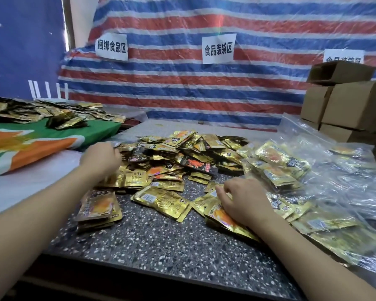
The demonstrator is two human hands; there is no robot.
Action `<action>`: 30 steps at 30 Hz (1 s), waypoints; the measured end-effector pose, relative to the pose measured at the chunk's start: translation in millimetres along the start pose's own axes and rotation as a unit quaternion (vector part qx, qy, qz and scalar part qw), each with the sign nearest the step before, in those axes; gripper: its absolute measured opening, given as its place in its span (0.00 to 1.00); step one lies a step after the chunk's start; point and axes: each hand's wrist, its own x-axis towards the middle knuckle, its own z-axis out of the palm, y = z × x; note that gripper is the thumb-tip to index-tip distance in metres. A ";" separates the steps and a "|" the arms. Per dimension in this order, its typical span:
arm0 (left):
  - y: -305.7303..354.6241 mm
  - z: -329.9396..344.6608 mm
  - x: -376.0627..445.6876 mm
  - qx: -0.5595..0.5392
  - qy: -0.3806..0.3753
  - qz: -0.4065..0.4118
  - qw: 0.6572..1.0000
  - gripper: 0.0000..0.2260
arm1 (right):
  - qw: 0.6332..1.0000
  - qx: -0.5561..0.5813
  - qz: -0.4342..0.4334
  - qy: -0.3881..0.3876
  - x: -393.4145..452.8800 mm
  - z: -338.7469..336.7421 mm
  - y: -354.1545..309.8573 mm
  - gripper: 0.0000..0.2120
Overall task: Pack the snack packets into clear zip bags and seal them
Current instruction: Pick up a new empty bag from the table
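I am looking down at a speckled stone table (161, 246) where a big heap of gold snack packets (182, 155) is lying across the middle. My left hand (100, 158) is reaching into the near left edge of that heap, its fingers curling down among the packets; I cannot tell whether they are actually holding one. My right hand (243, 200) is resting palm down on a few loose packets near the front right, fingers curling onto the top one (213, 205), and again I cannot tell if it is gripping or just pressing. A small stack of packets (98, 207) is sitting by my left forearm, and one single packet (163, 200) is lying flat between my hands. To the right, clear zip bags (282, 166) already filled with packets are piling up on loose plastic. Cardboard boxes (352, 105) are standing at the far right, and a striped tarp (204, 88) with paper signs (218, 48) is hanging behind.
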 end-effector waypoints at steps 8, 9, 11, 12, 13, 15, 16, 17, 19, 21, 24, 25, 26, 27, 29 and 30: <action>-76.8 18.6 17.3 0.060 -0.176 -0.091 0.978 0.28 | 0.995 -0.039 -0.040 -0.078 15.9 -5.0 -9.1 0.23; -79.5 20.9 16.1 0.040 -0.165 -0.088 0.982 0.25 | 0.997 -0.014 -0.030 -0.068 14.9 -3.3 -10.6 0.22; -83.7 24.9 14.9 0.027 -0.129 -0.074 0.988 0.20 | 0.997 0.050 -0.003 -0.055 11.1 -0.4 -12.4 0.21; -84.0 25.2 13.6 0.033 -0.120 -0.075 0.989 0.19 | 0.997 0.067 0.002 -0.048 9.6 0.5 -11.9 0.21; -82.7 23.1 11.8 0.045 -0.115 -0.077 0.989 0.18 | 0.997 0.071 0.001 -0.042 8.3 0.8 -10.9 0.21; -77.9 20.1 8.9 0.059 -0.105 -0.076 0.990 0.16 | 0.997 0.069 -0.004 -0.039 4.8 1.0 -10.1 0.21; -75.7 19.3 8.1 0.065 -0.096 -0.073 0.991 0.17 | 0.997 0.071 -0.006 -0.041 3.5 1.7 -10.1 0.21; -74.3 18.1 6.5 0.076 -0.087 -0.075 0.990 0.18 | 0.996 0.075 -0.007 -0.039 2.5 2.0 -10.1 0.21; -73.8 17.2 4.5 0.099 -0.072 -0.076 0.990 0.21 | 0.996 0.080 -0.004 -0.025 1.6 2.1 -10.0 0.21; -72.9 15.0 4.2 0.101 -0.074 -0.070 0.990 0.21 | 0.996 0.087 -0.003 -0.020 1.1 1.7 -10.1 0.21; -69.1 10.1 3.9 0.129 -0.087 -0.035 0.987 0.16 | 0.995 0.095 0.001 -0.025 1.4 2.3 -8.8 0.20; -67.9 9.2 3.6 0.135 -0.088 -0.032 0.986 0.16 | 0.995 0.098 0.003 -0.027 1.4 2.7 -8.2 0.20; -67.2 9.3 3.7 0.137 -0.090 -0.035 0.986 0.15 | 0.994 0.103 0.003 -0.027 1.3 3.1 -7.6 0.20; -66.6 8.8 2.7 0.138 -0.092 -0.045 0.985 0.14 | 0.994 0.106 0.004 -0.026 1.2 3.4 -7.0 0.20; -65.0 8.6 0.9 0.131 -0.084 -0.066 0.986 0.14 | 0.994 0.110 0.004 -0.023 0.8 3.5 -6.4 0.20; -64.0 9.5 0.8 0.129 -0.079 -0.071 0.986 0.13 | 0.994 0.112 0.004 -0.022 0.5 3.5 -6.2 0.20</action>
